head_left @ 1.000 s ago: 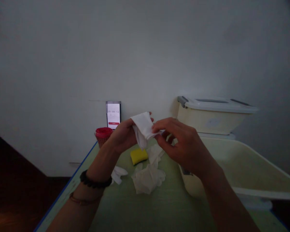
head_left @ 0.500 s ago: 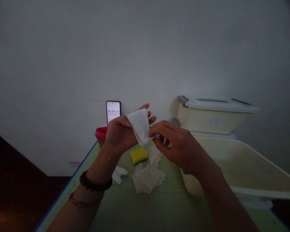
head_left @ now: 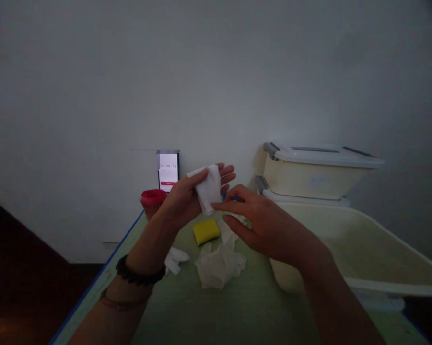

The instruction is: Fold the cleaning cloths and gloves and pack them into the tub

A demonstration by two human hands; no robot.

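Cloth [head_left: 209, 189], just one, is clamped in the left grip [head_left: 185, 196], right grip [head_left: 255, 218] apart, one sponge [head_left: 206, 232] below

You have a soft, matt white folded cloth [head_left: 209, 189] that looks like fabric, a matt yellow rectangular sponge [head_left: 206, 232] of foam, and a smooth, cream plastic box with a pale lid [head_left: 309, 177] before you.
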